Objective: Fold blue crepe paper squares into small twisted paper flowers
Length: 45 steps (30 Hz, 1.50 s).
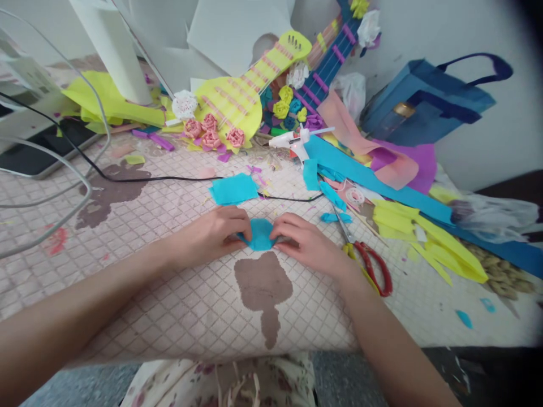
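Between my two hands is a small piece of blue crepe paper (261, 234), held just above the patterned tablecloth. My left hand (224, 229) pinches its left edge between thumb and fingers. At the opposite edge, my right hand (303, 240) grips the paper the same way. Just beyond them lies a stack of blue crepe paper pieces (234, 189), with a black cord running beside it. A pair of scissors (373, 265) with red and yellow handles rests by my right wrist, partly hidden by the arm.
A white glue gun (294, 142) stands behind the stack. Farther back lean a yellow paper guitar (237, 102) and a dark blue one (326, 73), both with paper roses. Yellow crepe strips (441, 243) and a blue bag (424, 104) occupy the right. Grey cables (91, 186) loop at left.
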Tool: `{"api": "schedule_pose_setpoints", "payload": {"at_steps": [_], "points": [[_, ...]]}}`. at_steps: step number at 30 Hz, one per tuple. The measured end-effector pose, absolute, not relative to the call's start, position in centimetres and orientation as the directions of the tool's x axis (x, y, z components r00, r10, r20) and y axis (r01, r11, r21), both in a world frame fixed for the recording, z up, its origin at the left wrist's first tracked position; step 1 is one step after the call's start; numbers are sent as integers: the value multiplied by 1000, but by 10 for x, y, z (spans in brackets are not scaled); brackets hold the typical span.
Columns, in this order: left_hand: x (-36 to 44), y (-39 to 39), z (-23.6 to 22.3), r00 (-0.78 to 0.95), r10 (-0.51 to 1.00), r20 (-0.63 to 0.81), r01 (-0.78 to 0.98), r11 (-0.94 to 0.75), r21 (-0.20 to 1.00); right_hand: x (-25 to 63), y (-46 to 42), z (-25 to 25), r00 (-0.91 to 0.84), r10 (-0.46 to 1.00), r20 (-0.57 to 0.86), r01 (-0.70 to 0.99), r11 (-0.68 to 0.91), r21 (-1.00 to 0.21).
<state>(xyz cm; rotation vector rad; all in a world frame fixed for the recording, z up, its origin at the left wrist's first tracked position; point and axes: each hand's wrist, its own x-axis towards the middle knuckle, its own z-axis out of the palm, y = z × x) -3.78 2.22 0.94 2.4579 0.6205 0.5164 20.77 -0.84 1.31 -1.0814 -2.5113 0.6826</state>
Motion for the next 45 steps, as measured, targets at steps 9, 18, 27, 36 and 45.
{"api": "schedule_pose_setpoints", "payload": {"at_steps": [9, 18, 27, 36, 45], "points": [[-34, 15, 9, 747, 629, 214, 450, -716, 534, 203, -10, 13, -624, 768, 146, 613, 597, -517], [-32, 12, 7, 758, 615, 217, 460, -741, 490, 202, -12, 16, -579, 809, 101, 619, 516, -592], [-26, 6, 5, 699, 674, 240, 503, -701, 505, 201, -11, 14, -549, 832, 79, 605, 460, -650], [-24, 4, 2, 638, 736, 226, 521, -629, 577, 200, -11, 12, -494, 868, 49, 588, 375, -717], [-19, 1, 3, 565, 799, 203, 564, -555, 612, 195, -13, 8, -429, 901, 66, 620, 347, -704]]}}
